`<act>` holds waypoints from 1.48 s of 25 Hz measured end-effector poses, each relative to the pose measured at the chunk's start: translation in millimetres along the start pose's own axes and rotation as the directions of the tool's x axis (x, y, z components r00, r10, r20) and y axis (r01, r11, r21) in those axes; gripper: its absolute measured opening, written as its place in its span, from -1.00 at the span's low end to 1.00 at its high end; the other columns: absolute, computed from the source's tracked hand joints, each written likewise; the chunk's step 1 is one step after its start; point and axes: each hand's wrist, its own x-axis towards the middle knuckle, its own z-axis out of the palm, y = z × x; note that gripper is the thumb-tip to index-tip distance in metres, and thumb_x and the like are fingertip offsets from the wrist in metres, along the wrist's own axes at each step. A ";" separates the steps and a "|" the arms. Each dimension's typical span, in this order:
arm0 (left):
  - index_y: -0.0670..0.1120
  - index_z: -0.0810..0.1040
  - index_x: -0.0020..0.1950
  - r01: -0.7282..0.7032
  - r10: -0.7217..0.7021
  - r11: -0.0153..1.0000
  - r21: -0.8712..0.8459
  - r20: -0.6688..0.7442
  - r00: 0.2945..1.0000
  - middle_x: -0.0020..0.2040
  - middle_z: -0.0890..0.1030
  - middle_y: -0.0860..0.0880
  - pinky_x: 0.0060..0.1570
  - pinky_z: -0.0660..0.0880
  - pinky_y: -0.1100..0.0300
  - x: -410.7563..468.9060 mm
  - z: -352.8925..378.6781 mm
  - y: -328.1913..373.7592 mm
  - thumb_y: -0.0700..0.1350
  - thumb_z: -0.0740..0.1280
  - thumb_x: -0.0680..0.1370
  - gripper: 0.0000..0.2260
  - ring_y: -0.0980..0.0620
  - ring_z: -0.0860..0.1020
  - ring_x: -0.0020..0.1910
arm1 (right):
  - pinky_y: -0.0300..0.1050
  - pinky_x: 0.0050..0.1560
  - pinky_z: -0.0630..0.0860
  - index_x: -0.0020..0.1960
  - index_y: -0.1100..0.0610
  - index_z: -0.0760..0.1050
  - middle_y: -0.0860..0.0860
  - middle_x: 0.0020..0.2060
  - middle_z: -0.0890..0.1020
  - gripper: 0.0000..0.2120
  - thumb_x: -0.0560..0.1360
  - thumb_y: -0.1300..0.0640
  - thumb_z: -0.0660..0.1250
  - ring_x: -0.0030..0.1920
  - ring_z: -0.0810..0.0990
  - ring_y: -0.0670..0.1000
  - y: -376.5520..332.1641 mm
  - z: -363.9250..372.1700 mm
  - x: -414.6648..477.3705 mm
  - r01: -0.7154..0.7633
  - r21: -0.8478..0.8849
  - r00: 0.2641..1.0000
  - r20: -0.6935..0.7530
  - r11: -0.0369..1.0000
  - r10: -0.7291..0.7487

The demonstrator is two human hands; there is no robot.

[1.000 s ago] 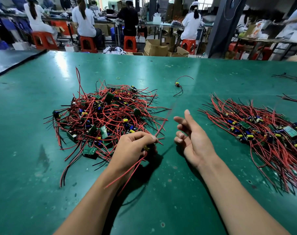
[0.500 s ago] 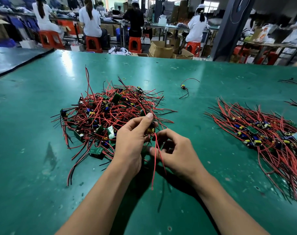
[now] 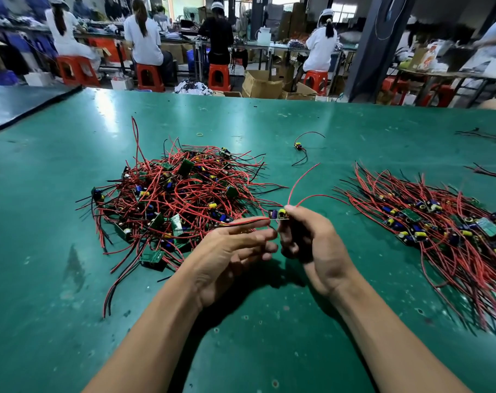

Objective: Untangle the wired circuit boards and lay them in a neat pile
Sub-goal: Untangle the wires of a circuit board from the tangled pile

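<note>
Here, the right hand [image 3: 312, 245] curls round one wired circuit board [image 3: 279, 215], held above the green desk [image 3: 56, 293] between two heaps; the left hand [image 3: 229, 251] is open, fingers straight, the board's red and black leads resting across them; the tangled heap [image 3: 178, 199] sits left, the neat pile [image 3: 439, 231] right; a stray board [image 3: 298, 146] lies farther off.
</note>
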 end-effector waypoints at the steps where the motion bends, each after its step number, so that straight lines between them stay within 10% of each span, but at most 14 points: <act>1: -0.21 0.66 0.01 0.055 -0.055 0.998 0.010 0.027 0.998 -0.12 0.70 -0.15 -0.26 0.62 0.20 -0.4 0.1 0.2 -0.20 0.38 0.42 -0.80 -0.03 0.67 -0.27 | -0.19 -0.42 0.25 -0.33 0.04 0.54 -0.01 -0.44 0.48 -0.83 0.39 0.00 0.40 -0.47 0.36 -0.09 -1.8 -2.7 -1.7 -0.061 0.030 0.997 0.053 0.998 0.059; 4: -0.14 0.72 -0.20 0.171 -0.178 0.982 0.076 0.089 0.980 -0.26 0.66 -0.12 -0.34 0.60 0.20 -2.3 5.0 1.6 0.09 0.37 0.42 -0.69 -0.01 0.65 -0.34 | -0.07 -0.32 0.27 -0.27 0.08 0.57 0.01 -0.39 0.54 -0.83 0.33 -0.02 0.44 -0.43 0.43 -0.03 -3.8 -6.5 -5.3 -0.176 0.016 0.963 0.208 0.984 0.169; 8: -0.15 0.72 -0.14 0.124 -0.126 0.991 0.041 0.056 0.990 -0.18 0.69 -0.15 -0.32 0.60 0.19 -1.8 3.6 -2.2 0.02 0.45 0.36 -0.75 -0.03 0.68 -0.29 | 0.17 -0.23 -0.01 -0.15 0.20 0.46 0.19 -0.27 0.32 -0.62 0.35 -0.08 0.48 -0.35 0.24 0.06 1.0 -8.1 -1.6 -0.104 -0.092 0.973 0.198 0.990 0.121; 22: -0.23 0.62 -0.06 -0.033 0.044 0.987 0.155 -0.064 0.997 -0.18 0.67 -0.23 -0.27 0.63 0.19 0.7 2.4 -9.2 -0.21 0.52 0.28 -0.72 -0.07 0.65 -0.31 | -0.16 -0.33 0.30 -0.14 0.10 0.66 0.15 -0.33 0.43 -0.97 0.47 0.17 0.45 -0.33 0.34 0.05 5.0 -11.1 2.9 -0.093 -0.140 0.996 -0.003 0.986 0.093; 31: -0.20 0.65 -0.08 0.029 -0.023 0.989 0.147 -0.039 0.999 -0.16 0.65 -0.23 -0.14 0.63 0.06 -0.2 4.4 -5.3 -0.24 0.39 0.48 -0.93 -0.15 0.67 -0.21 | -0.17 -0.37 0.52 -0.18 0.12 0.62 0.11 -0.31 0.58 -0.87 0.38 0.12 0.54 -0.34 0.55 -0.01 10.5 -10.9 2.4 -0.121 0.002 0.982 0.147 0.993 0.119; 37: -0.13 0.69 -0.23 -0.033 0.058 0.967 0.253 -0.091 0.994 -0.29 0.65 -0.16 -0.40 0.57 0.22 -2.9 8.0 -7.3 -0.31 0.34 0.52 -0.81 -0.09 0.65 -0.38 | -0.17 -0.32 0.53 -0.06 0.11 0.68 0.10 -0.19 0.65 -0.79 0.36 0.05 0.57 -0.27 0.59 -0.02 9.6 -14.0 1.8 -0.151 -0.071 0.960 0.227 0.986 0.163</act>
